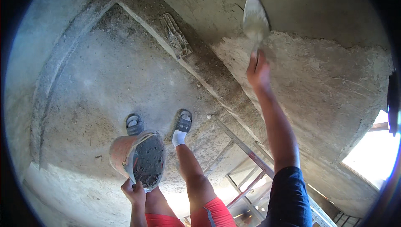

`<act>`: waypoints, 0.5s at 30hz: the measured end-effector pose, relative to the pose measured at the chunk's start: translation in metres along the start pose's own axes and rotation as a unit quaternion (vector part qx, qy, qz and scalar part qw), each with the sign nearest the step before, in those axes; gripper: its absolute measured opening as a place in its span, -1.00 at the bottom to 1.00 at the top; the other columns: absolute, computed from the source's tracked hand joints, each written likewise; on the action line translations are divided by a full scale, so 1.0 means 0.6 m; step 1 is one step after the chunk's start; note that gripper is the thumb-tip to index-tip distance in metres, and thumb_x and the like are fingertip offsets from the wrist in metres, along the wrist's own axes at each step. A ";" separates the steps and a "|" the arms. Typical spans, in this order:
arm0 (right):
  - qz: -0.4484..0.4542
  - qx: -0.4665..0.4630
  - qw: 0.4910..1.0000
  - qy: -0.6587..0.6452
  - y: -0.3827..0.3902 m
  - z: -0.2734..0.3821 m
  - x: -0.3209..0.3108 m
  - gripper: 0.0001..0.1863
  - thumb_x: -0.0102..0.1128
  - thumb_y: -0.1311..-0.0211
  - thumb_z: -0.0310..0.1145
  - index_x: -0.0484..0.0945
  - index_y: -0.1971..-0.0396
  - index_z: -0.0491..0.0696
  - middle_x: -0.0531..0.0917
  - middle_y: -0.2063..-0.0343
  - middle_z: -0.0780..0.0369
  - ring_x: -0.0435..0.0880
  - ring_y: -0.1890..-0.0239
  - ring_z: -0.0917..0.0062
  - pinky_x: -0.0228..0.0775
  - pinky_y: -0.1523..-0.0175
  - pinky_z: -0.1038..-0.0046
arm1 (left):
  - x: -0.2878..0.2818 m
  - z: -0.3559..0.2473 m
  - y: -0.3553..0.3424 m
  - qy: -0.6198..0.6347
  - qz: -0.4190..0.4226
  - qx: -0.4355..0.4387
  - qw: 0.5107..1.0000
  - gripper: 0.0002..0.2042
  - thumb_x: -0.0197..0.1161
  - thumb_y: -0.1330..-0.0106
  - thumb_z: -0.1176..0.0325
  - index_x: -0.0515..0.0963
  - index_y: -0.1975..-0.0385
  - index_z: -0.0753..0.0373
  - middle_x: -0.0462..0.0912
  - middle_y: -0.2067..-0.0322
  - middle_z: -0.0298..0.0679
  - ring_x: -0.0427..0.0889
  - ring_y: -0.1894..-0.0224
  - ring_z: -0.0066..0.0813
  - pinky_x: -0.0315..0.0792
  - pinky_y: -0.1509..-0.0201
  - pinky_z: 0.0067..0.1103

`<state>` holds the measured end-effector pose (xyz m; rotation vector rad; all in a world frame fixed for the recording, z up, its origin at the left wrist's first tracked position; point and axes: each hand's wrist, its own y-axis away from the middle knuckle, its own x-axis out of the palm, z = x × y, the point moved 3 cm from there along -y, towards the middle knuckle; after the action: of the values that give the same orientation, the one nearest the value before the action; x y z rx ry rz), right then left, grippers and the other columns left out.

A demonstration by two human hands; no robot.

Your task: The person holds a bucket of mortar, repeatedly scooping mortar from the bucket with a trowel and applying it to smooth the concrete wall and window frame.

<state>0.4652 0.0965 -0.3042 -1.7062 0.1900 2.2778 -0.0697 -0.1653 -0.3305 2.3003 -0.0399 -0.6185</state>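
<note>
My right hand [259,72] is stretched far out, its fingers wrapped round the handle of a trowel [255,18]. The trowel's pale, mortar-smeared blade lies against or very close to the wall, just above the ragged lower edge of the smooth wet plaster [309,5]. Low on the left, my left hand [134,192] grips the rim or handle of a bucket [122,154]; which of the two is hard to make out. Orange-red and dirty, the bucket is tilted and holds grey mortar [149,160].
A mortar-crusted float [175,36] lies on the dirt-covered ledge along the wall's foot. Right of my legs stands a metal ladder [250,154]. My sandalled feet [183,120] are on the dusty concrete floor [104,76]. Bright light enters through a window opening [374,154] at right.
</note>
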 end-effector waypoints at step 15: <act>0.257 0.105 0.924 0.264 0.028 -0.045 0.077 -0.55 -0.01 -0.41 -0.09 0.37 -0.06 -0.16 0.68 0.24 -0.14 0.71 0.13 -0.05 0.58 0.00 0.01 | -0.004 0.067 0.019 -0.034 0.014 -0.004 0.999 -0.91 0.09 0.03 0.60 0.54 0.55 0.45 0.52 0.71 -0.08 0.45 0.69 -0.44 0.32 0.55 -0.44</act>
<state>0.4728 0.0802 -0.3572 -2.3086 1.0666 1.9271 -0.0879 -0.1992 -0.3462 2.2669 -0.1022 -0.6817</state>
